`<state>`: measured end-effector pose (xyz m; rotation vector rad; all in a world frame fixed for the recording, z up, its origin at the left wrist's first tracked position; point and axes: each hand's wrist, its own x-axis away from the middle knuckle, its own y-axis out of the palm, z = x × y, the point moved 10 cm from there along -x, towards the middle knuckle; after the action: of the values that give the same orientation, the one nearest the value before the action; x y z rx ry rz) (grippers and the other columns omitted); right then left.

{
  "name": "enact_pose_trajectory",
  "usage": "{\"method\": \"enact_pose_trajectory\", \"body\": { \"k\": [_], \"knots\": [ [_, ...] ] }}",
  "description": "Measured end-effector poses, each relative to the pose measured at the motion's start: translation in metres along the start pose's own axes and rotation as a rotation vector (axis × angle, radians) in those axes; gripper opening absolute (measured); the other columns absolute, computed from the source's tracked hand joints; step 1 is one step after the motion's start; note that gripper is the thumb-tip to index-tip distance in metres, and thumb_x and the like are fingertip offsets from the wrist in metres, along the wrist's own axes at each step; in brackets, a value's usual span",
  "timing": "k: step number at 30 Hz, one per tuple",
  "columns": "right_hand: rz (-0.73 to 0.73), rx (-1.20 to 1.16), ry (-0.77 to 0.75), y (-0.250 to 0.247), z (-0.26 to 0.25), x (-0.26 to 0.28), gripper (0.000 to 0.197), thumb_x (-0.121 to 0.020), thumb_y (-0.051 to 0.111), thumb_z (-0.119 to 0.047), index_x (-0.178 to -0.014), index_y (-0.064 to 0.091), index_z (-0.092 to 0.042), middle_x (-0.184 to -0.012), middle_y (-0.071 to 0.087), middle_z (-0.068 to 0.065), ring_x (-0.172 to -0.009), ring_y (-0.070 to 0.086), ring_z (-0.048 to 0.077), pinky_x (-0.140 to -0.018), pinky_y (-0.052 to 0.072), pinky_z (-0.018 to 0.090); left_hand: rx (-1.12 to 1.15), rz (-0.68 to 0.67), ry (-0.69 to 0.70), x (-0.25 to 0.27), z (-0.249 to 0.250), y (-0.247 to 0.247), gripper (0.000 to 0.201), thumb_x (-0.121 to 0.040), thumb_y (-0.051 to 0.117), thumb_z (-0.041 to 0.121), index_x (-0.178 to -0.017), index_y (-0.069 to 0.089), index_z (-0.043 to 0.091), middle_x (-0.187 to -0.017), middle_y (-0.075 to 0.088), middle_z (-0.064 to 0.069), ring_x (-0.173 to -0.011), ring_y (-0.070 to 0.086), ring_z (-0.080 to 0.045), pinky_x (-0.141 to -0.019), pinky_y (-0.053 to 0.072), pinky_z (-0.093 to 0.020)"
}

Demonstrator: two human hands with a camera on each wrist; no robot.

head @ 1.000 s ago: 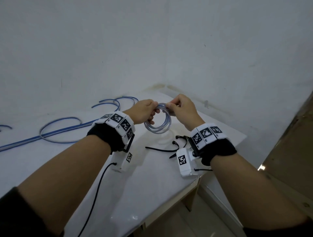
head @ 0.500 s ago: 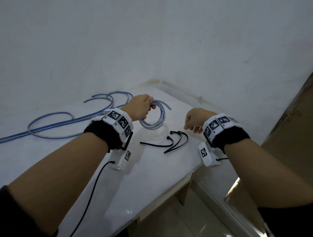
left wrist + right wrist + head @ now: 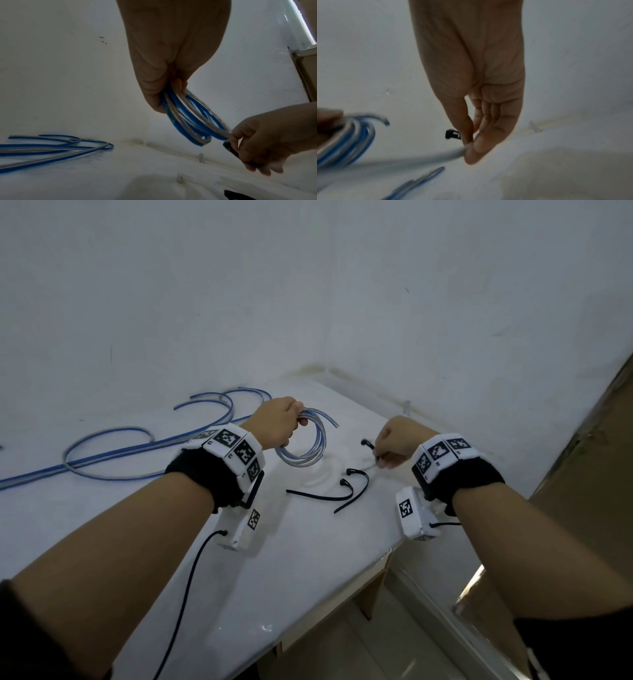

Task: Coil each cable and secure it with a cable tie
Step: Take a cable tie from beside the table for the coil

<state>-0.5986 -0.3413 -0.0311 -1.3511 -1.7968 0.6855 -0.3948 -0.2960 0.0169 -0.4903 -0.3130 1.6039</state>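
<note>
My left hand (image 3: 294, 422) holds a small coil of blue-and-clear cable (image 3: 303, 446) upright above the white table (image 3: 308, 559). In the left wrist view its fingers (image 3: 173, 86) curl round the top of the coil (image 3: 192, 121). To the right of the coil, my right hand (image 3: 383, 458) pinches a black cable tie (image 3: 366, 443) between thumb and forefinger. The tie's head (image 3: 452, 134) sticks out left of the thumb in the right wrist view, and its tail is blurred. Two more black ties (image 3: 342, 494) lie on the table between my wrists.
Loose blue-and-clear cables (image 3: 137, 440) sprawl over the table's back left, by the wall. The table's front-right edge (image 3: 387, 556) drops to the floor. A black lead (image 3: 185, 594) runs from my left wrist camera across the near table.
My right hand let go of the coil, moved right and down to the table, and now pinches a black tie. The left hand kept hold of the coil.
</note>
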Motion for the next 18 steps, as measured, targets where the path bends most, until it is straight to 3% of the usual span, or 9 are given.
{"method": "enact_pose_trajectory", "body": {
  "k": [1, 2, 4, 7, 10, 12, 14, 16, 18],
  "knots": [
    [0.017, -0.108, -0.014, -0.004, -0.007, 0.0, 0.004, -0.085, 0.062, 0.001, -0.088, 0.06, 0.003, -0.073, 0.068, 0.02, -0.053, 0.067, 0.021, -0.06, 0.059, 0.031, -0.008, 0.016, -0.005, 0.0, -0.003, -0.006, 0.032, -0.102, 0.029, 0.018, -0.09, 0.052, 0.001, -0.062, 0.044, 0.002, -0.052, 0.036, -0.016, -0.048, 0.035, -0.025],
    [0.048, -0.187, -0.035, -0.009, -0.014, 0.0, 0.009, -0.085, 0.061, 0.004, -0.085, 0.055, -0.002, -0.069, 0.066, 0.019, -0.046, 0.064, 0.017, -0.052, 0.058, 0.028, -0.019, 0.029, -0.01, -0.001, -0.006, -0.013, 0.034, -0.102, 0.028, 0.019, -0.087, 0.052, 0.002, -0.062, 0.044, 0.001, -0.052, 0.037, -0.017, -0.048, 0.036, -0.025],
    [0.079, -0.261, -0.073, -0.012, -0.026, 0.0, 0.017, -0.085, 0.06, 0.007, -0.08, 0.051, -0.006, -0.069, 0.064, 0.017, -0.043, 0.063, 0.015, -0.049, 0.056, 0.025, -0.039, 0.063, -0.017, -0.002, -0.013, -0.027, 0.038, -0.102, 0.027, 0.021, -0.077, 0.053, 0.007, -0.063, 0.043, -0.002, -0.052, 0.038, -0.019, -0.049, 0.037, -0.027],
    [0.075, -0.158, -0.07, -0.005, -0.037, -0.001, 0.01, -0.083, 0.063, 0.003, -0.077, 0.059, -0.003, -0.075, 0.066, 0.017, -0.054, 0.066, 0.019, -0.061, 0.059, 0.03, -0.012, 0.114, -0.029, 0.001, -0.021, -0.046, 0.038, -0.101, 0.027, 0.02, -0.074, 0.051, 0.009, -0.062, 0.044, -0.002, -0.051, 0.039, -0.02, -0.05, 0.037, -0.028],
    [0.062, -0.016, -0.055, 0.006, -0.035, -0.003, 0.009, -0.079, 0.065, 0.0, -0.078, 0.061, -0.008, -0.073, 0.065, 0.008, -0.042, 0.062, 0.006, -0.043, 0.049, 0.017, 0.007, 0.136, -0.021, 0.009, -0.024, -0.058, 0.037, -0.1, 0.027, 0.018, -0.074, 0.05, 0.009, -0.061, 0.044, -0.001, -0.051, 0.038, -0.019, -0.05, 0.038, -0.028],
    [0.044, 0.069, -0.031, 0.015, -0.027, -0.003, 0.007, -0.077, 0.067, -0.004, -0.078, 0.062, -0.009, -0.072, 0.067, 0.007, -0.042, 0.062, 0.006, -0.039, 0.046, 0.016, 0.001, 0.146, -0.018, 0.015, -0.026, -0.063, 0.039, -0.101, 0.027, 0.019, -0.071, 0.051, 0.01, -0.061, 0.042, -0.003, -0.051, 0.038, -0.018, -0.051, 0.039, -0.028],
    [0.041, 0.176, -0.018, 0.023, -0.021, -0.003, 0.008, -0.076, 0.07, -0.009, -0.08, 0.067, -0.003, -0.077, 0.071, 0.011, -0.061, 0.07, 0.017, -0.055, 0.057, 0.027, 0.007, 0.148, -0.02, 0.018, -0.03, -0.067, 0.039, -0.1, 0.027, 0.02, -0.071, 0.051, 0.01, -0.061, 0.042, -0.003, -0.051, 0.038, -0.018, -0.051, 0.039, -0.028],
    [0.033, 0.269, -0.014, 0.028, -0.02, -0.001, 0.021, -0.077, 0.073, -0.012, -0.088, 0.07, 0.006, -0.085, 0.072, 0.018, -0.081, 0.071, 0.03, -0.076, 0.059, 0.041, 0.008, 0.145, -0.023, 0.02, -0.033, -0.069, 0.039, -0.1, 0.027, 0.02, -0.071, 0.051, 0.01, -0.061, 0.042, -0.003, -0.051, 0.039, -0.018, -0.05, 0.039, -0.029],
    [0.03, 0.285, -0.014, 0.03, -0.021, 0.002, 0.024, -0.077, 0.074, -0.012, -0.091, 0.07, 0.007, -0.089, 0.072, 0.019, -0.084, 0.07, 0.03, -0.083, 0.056, 0.043, -0.004, 0.14, -0.024, 0.021, -0.034, -0.069, 0.039, -0.1, 0.027, 0.02, -0.071, 0.052, 0.009, -0.061, 0.042, -0.004, -0.051, 0.039, -0.02, -0.05, 0.039, -0.029]
  ]
}}
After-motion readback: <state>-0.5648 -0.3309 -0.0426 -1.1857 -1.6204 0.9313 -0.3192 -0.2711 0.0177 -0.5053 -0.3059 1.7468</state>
